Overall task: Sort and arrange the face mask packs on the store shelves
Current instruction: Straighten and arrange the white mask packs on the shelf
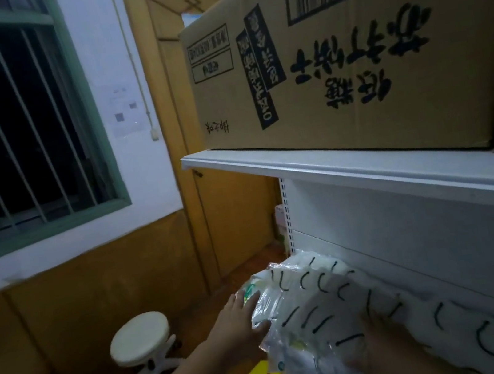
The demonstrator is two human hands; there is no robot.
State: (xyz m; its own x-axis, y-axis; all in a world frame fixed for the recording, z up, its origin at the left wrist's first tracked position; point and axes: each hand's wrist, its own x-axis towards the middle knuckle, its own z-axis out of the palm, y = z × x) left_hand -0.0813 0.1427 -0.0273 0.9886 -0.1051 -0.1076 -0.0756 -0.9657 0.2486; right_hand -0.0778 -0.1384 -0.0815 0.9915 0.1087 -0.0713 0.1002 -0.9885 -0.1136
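Mask packs (309,303) on white shelf (365,168), left hand (237,321) flat, right hand (384,349) unclear.

Dim indoor light, dark window (3,128), soft blur, wide-angle bending at edges.

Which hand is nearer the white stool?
Left. The left hand presses the end of the mask packs, just right of the stool; the right hand lies farther right, on the packs.

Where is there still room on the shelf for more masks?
Room is above the mask packs, against the white back panel under the upper shelf. The left end is crowded, both hands there; the top holds a cardboard box.
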